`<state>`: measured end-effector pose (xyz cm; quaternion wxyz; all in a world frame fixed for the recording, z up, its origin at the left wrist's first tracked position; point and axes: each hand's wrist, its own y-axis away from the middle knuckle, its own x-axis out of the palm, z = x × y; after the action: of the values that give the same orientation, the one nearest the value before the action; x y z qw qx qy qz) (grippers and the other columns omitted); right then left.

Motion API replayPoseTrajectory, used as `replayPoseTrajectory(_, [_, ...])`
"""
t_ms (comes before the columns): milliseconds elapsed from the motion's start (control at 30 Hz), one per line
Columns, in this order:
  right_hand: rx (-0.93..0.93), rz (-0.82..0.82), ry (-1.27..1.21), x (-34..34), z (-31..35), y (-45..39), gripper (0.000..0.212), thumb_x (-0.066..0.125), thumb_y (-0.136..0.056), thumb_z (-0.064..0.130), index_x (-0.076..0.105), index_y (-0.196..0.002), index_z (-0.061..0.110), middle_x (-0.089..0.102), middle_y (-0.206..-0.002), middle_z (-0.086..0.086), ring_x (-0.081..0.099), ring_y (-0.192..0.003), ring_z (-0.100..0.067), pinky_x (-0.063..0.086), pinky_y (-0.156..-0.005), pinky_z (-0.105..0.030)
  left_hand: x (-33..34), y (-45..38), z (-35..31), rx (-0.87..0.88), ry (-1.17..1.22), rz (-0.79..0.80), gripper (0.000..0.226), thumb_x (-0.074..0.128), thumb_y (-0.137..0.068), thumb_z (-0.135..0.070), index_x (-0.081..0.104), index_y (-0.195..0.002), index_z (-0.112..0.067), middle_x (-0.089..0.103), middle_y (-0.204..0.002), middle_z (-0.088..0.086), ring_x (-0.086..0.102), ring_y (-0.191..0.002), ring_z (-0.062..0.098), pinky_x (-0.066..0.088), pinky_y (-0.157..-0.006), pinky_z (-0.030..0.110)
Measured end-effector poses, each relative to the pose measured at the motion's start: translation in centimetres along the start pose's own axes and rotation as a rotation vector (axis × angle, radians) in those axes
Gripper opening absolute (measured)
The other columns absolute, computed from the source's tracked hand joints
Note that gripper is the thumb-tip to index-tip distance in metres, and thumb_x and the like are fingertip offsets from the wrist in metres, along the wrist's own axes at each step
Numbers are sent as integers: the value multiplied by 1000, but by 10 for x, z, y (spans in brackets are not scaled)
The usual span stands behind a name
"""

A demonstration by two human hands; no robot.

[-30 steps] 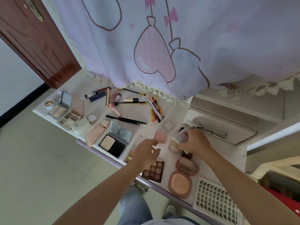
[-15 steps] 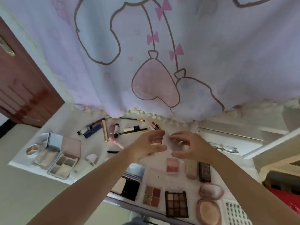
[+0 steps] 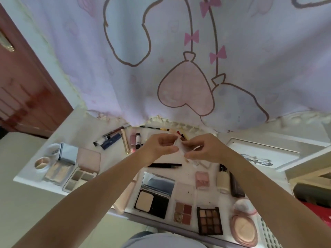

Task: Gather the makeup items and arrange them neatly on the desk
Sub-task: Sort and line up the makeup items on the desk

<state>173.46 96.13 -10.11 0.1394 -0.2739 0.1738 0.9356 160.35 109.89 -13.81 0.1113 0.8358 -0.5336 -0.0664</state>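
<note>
Both hands, left hand [image 3: 162, 147] and right hand [image 3: 206, 149], pinched 1 small clear case [image 3: 180, 146] above the desk [image 3: 26, 176]; palettes lined its near edge, pencils lay unsorted.

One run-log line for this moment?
left hand: grip on small clear plastic case | right hand: grip on same case | above white desk

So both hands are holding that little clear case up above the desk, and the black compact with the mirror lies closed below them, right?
Not quite: the head view shows the black compact lying open, mirror lid up. Both the left hand and right hand do hold the little clear case above the desk.
</note>
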Motion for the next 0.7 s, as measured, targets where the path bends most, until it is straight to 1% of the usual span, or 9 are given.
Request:
replayPoseTrajectory(67, [3,6,2,2,2,-6,41,75,-68,26,68,-109,23,70,-93,6,66,-89,-16,52,-87,-36,-5,1,0,-2,25,-6,40,59,-79,10,56,-116,-4,65,-102,-2,62,-87,-1,49,-73,9])
replayPoseTrajectory(133, [-8,-6,-23,4,3,-11,45,76,-69,25,65,-112,27,66,-99,10,64,-92,-10,53,-87,-32,-10,1,1,10,58,-10,39,57,-79,15,60,-106,-13,69,-89,-16,65,-79,-8,48,-66,5])
replayPoseTrajectory(200, [-33,9,-57,8,4,-13,49,77,-70,28,57,-111,43,58,-110,16,58,-97,2,53,-83,-22,-16,1,4,19,100,-48,40,56,-78,16,58,-104,-14,68,-91,-13,65,-79,-8,49,-67,7])
replayPoseTrajectory(267, [-52,25,-72,10,5,-13,52,78,-70,31,47,-105,53,49,-113,24,51,-99,14,48,-76,-8,-20,0,3,42,149,-85,39,55,-80,14,54,-115,-3,64,-102,1,65,-88,2,51,-78,16])
replayPoseTrajectory(367, [-51,-35,-159,9,3,-14,46,76,-72,25,50,-101,49,51,-110,24,56,-91,18,48,-66,-7,-22,-2,-2,64,191,-102,41,53,-82,12,49,-123,7,59,-114,16,57,-104,24,45,-95,34])
replayPoseTrajectory(467, [-63,-93,-173,7,7,-16,39,74,-73,27,54,-97,50,54,-107,25,60,-88,12,53,-68,-11,-23,-5,-10,97,205,-102,39,54,-82,10,50,-121,8,60,-112,18,57,-103,27,44,-96,38])
replayPoseTrajectory(567, [-80,-177,-134,3,12,-18,35,73,-72,28,62,-105,37,57,-99,27,64,-87,0,53,-76,-17,-22,-7,-19,134,209,-93,36,57,-80,10,54,-116,5,65,-102,11,62,-94,21,53,-83,26])
replayPoseTrajectory(633, [-98,-209,-131,-3,15,-17,41,75,-70,25,65,-110,24,58,-96,27,61,-87,8,52,-78,-12,-22,-9,-21,155,218,-63,31,57,-79,11,59,-106,-3,70,-92,1,66,-85,14,55,-71,19])
replayPoseTrajectory(700, [-105,-215,-161,-7,16,-15,39,76,-71,17,67,-108,21,58,-97,24,59,-88,10,50,-76,-8,-22,-11,-23,179,192,-30,33,57,-78,13,61,-98,-13,73,-82,-8,68,-79,4,52,-65,14])
